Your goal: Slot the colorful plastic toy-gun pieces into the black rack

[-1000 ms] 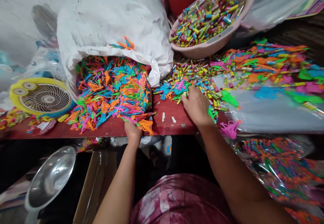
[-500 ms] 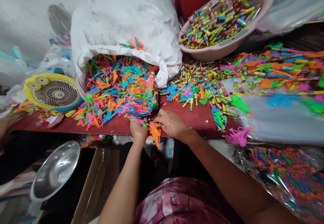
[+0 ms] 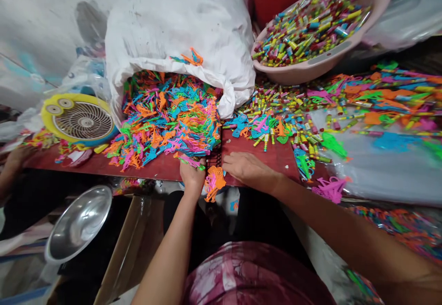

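Note:
My left hand [image 3: 192,176] is closed around small plastic toy pieces at the table's front edge; a pink and green piece [image 3: 189,161] pokes out over its top. Beside it, a bunch of orange lattice pieces [image 3: 215,178] with some pink hangs over the edge, in the gap between my hands. My right hand [image 3: 247,169] is a little to the right of that bunch, its fingers curled down by the red table [image 3: 272,162]. A speck of blue shows at its fingertips, too small to name. Left of both hands lies a large heap of mixed plastic pieces [image 3: 172,121].
The heap spills from a white sack [image 3: 183,24]. A pink basin [image 3: 311,72] holds small coloured tubes; more tubes [image 3: 286,107] lie loose below it. A yellow fan [image 3: 83,121], a steel bowl [image 3: 81,227] and another person's hand [image 3: 15,160] are leftward.
My right hand has drawn back rightward from the orange pieces, leaving a gap. Pink now shows among the orange bunch beside my left hand. The whole view has shifted slightly.

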{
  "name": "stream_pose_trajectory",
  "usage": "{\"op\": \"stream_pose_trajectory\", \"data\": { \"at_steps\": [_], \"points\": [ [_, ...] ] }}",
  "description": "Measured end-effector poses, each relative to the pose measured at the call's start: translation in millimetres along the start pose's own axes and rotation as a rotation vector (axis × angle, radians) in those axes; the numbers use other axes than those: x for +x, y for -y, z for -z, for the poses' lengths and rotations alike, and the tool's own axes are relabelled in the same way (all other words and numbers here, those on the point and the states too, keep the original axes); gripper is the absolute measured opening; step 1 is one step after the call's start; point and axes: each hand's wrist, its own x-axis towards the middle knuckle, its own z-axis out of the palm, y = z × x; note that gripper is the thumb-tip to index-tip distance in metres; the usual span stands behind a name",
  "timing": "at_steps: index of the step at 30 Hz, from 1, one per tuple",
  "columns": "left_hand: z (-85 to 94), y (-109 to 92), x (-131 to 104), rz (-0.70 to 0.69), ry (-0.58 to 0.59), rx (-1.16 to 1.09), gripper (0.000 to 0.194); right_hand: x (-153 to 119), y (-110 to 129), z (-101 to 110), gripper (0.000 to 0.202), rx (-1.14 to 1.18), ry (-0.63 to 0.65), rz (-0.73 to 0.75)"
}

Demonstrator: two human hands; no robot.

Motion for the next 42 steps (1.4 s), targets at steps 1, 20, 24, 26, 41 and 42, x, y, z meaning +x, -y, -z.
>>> {"op": "stream_pose_trajectory", "data": {
  "at_steps": [1, 20, 24, 26, 41, 42],
  "points": [
    [0.4, 1, -1, 0.01, 0.004, -0.021, 0.021, -4, -2, 2, 0.017, -0.013, -0.002, 0.003],
    [3.9, 3, -28, -0.024, -0.038, -0.359, 0.03, -44, -55, 57, 0.027, -0.158, -0.386, -0.679],
    [8.3, 1, -25, 0.003, -0.033, -0.288, 0.03, -7, -23, 36, 0.021, 0.236, -0.211, -0.516],
    [9.9, -2, -21, 0.01, -0.025, -0.265, 0.031, 13, -13, 24, 0.017, 0.286, -0.176, -0.516],
    [8.8, 3, -7, -0.023, 0.089, -0.121, 0.022, 42, -7, 4, 0.017, 0.263, -0.29, -0.55],
    [8.9, 3, -8, -0.001, 0.076, -0.119, 0.021, 42, -7, 3, 0.016, 0.286, -0.313, -0.544]
  ]
}}
